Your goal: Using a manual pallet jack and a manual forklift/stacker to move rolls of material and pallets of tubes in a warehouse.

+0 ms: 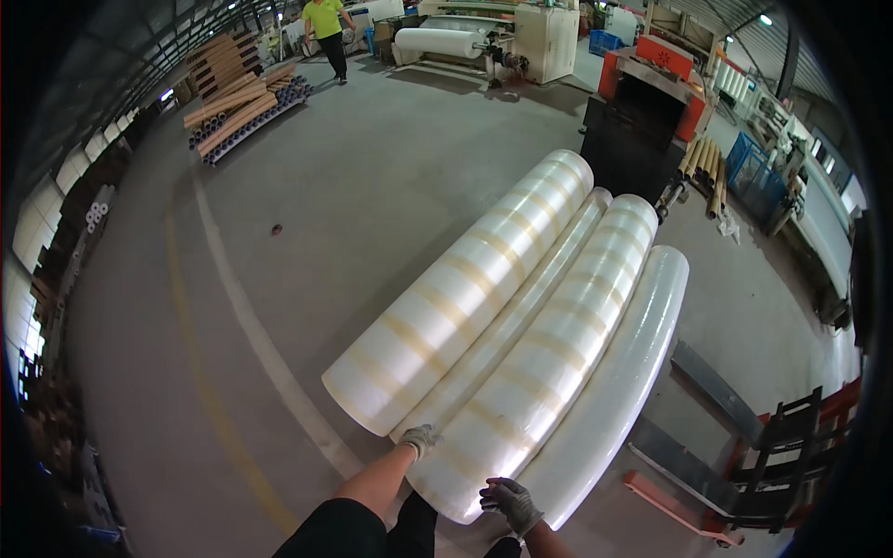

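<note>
Four long rolls wrapped in clear film lie side by side, slanting away toward the upper right. The leftmost is a thick roll (456,288) with tan bands, and beside it runs a narrower roll (498,335). Next to that lies another tan-banded roll (558,344), then a plain whitish roll (619,400) on the right. My left hand (423,441), in a grey glove, rests with fingers extended at the near end of the narrower and second banded rolls. My gloved right hand (512,502) has its fingers apart over the near end of the second banded roll.
A red-and-black machine (642,121) stands at the rolls' far end. Dark forks (684,465) of a lifting truck lie at lower right. Cardboard tubes (237,116) are stacked far left. A person in a yellow-green shirt (326,20) is near a roll machine (446,42).
</note>
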Demonstrator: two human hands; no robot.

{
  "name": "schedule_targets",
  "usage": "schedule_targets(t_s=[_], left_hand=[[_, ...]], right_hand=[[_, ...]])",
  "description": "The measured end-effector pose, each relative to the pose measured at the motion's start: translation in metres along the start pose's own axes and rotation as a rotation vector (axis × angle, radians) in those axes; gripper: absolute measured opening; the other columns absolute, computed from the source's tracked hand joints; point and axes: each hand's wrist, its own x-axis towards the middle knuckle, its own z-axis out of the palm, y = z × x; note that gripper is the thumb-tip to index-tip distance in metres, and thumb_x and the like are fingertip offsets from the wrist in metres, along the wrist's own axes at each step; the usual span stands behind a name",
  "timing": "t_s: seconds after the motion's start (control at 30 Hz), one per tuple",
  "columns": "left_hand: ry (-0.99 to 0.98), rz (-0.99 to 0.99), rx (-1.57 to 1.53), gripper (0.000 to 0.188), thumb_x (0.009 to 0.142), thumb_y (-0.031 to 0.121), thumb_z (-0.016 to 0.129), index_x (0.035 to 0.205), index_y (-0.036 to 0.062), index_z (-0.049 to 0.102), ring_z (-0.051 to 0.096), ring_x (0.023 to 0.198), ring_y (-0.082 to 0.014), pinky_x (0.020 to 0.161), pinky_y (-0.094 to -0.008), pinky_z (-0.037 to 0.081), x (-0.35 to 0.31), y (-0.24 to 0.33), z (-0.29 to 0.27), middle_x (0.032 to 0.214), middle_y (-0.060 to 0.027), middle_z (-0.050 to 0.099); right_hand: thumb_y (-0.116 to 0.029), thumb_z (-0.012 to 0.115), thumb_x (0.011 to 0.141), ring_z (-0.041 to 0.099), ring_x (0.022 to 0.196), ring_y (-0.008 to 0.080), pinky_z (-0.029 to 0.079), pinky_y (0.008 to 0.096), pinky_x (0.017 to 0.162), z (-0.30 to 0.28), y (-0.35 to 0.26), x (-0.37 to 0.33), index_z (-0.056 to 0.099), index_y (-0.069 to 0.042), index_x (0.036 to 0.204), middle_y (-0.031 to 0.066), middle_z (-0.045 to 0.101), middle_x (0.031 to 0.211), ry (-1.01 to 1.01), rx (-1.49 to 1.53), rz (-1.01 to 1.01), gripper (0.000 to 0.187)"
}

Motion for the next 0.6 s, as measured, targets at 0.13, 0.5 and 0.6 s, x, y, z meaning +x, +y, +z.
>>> schedule_targets(t_s=[0.13,0.5,0.6], left_hand=[[-0.102,0.055,0.034,0.065,0.08,0.043,0.053,0.131,0.0072,0.037,0.038,0.122,-0.0274,0.103,-0.0336,0.028,0.003,-0.03,0.046,0.132,-0.0142,0.041],[-0.315,0.355,0.141,0.057,0.087,0.048,0.034,0.128,0.0081,0.041,0.033,0.126,-0.0215,0.105,-0.0296,0.023,0.009,-0.077,0.118,0.135,-0.009,0.038],[-0.403,0.227,0.008,0.061,0.086,0.048,0.038,0.128,0.0043,0.041,0.033,0.126,-0.022,0.105,-0.0283,0.022,-0.017,0.009,0.115,0.134,-0.0112,0.039]], right_hand=[[-0.017,0.057,0.084,0.061,0.073,0.0228,0.051,0.0349,0.066,-0.01,0.017,0.001,0.052,0.001,0.107,0.0145,0.062,0.087,-0.017,0.012,0.022,0.03],[-0.021,0.057,0.083,0.06,0.073,0.0174,0.049,0.0306,0.062,-0.078,0.047,-0.048,0.055,-0.003,0.1,0.0093,0.061,0.082,0.098,0.116,0.011,0.025],[-0.022,0.062,0.081,0.06,0.07,0.0178,0.048,0.029,0.062,-0.106,0.049,-0.062,0.055,-0.001,0.104,0.009,0.061,0.083,0.265,0.181,-0.014,0.032]])
